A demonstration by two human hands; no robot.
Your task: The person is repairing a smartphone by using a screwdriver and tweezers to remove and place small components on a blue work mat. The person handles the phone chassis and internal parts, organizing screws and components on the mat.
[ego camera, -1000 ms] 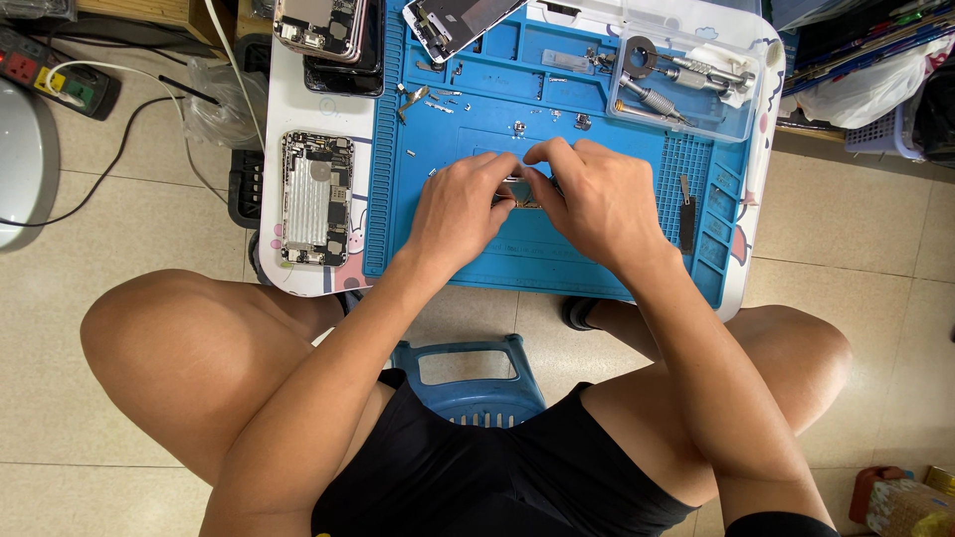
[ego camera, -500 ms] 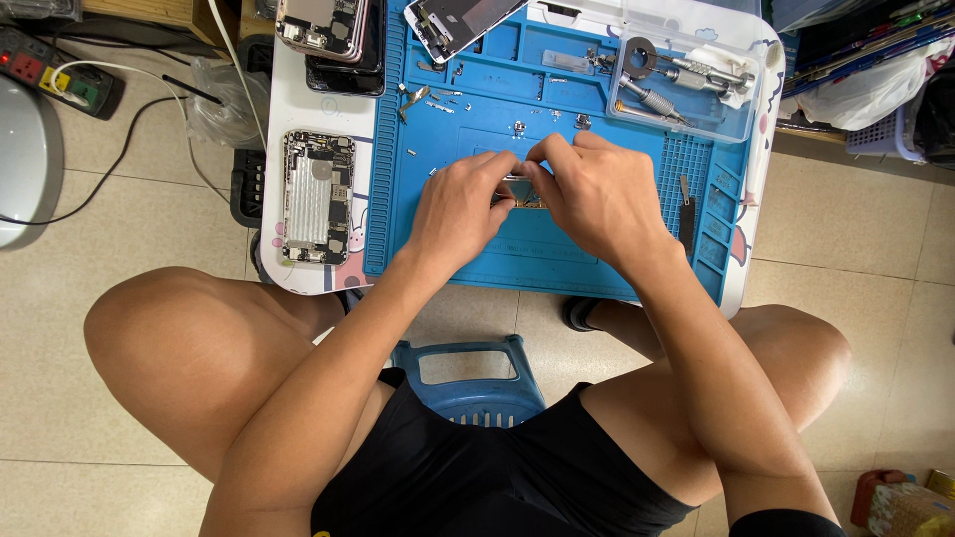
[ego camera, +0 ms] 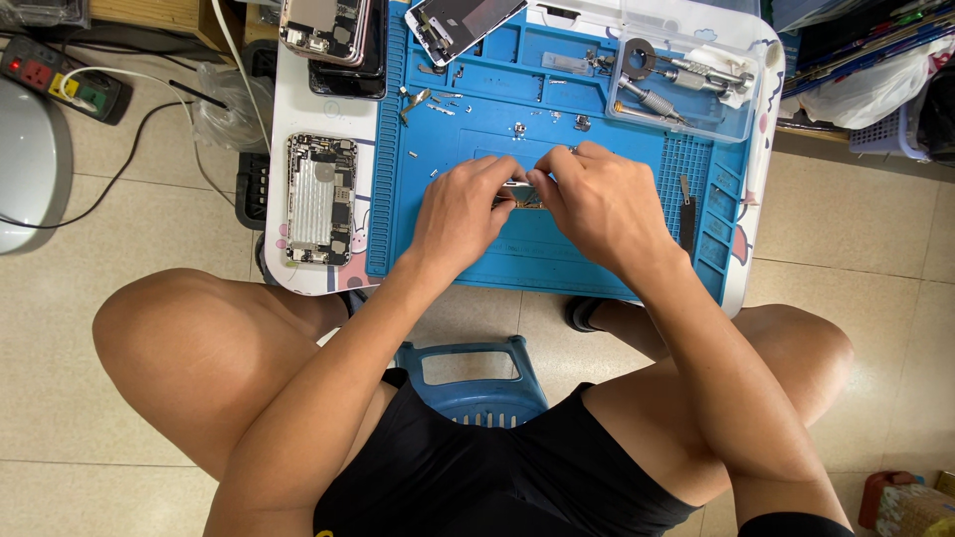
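Over the middle of a blue repair mat (ego camera: 617, 259), my left hand (ego camera: 463, 209) and my right hand (ego camera: 597, 204) meet, both pinching one small metallic phone part (ego camera: 519, 195) between their fingertips. Most of that part is hidden by my fingers. Tiny screws and small metal bits (ego camera: 517, 127) lie scattered on the mat just beyond my hands.
An opened phone body (ego camera: 320, 197) lies on the white table's left side. More phone shells (ego camera: 333, 30) and a screen (ego camera: 460, 22) sit at the far edge. A clear tray with tools (ego camera: 686, 85) stands far right. A power strip (ego camera: 60, 85) lies on the floor.
Both hands have stayed together on the small part over the mat, with only slight finger shifts.
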